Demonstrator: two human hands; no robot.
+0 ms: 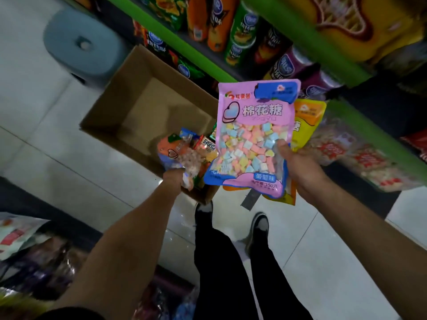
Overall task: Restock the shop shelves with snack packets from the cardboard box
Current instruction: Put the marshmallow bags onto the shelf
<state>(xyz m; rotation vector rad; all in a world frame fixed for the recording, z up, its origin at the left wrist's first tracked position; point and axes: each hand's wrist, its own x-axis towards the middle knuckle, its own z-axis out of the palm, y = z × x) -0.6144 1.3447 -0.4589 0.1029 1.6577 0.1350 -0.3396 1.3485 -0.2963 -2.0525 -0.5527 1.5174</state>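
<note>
My right hand (300,167) grips a pink marshmallow packet (251,139) with an orange-yellow packet (307,121) stacked behind it, both held up in front of the shelves. My left hand (175,179) reaches down into the open cardboard box (111,107) on the floor and grips an orange-pink snack packet (178,153) there. Several more small packets (205,144) lie in the box's near corner. The rest of the box bottom is bare.
Green-edged shelves (208,58) run along the right, stocked with chip tubes above and bagged sweets (360,158) lower down. A blue-grey plastic stool (83,47) stands beyond the box. More packets (27,245) fill a display at lower left. My feet stand on the white tiled floor (323,262).
</note>
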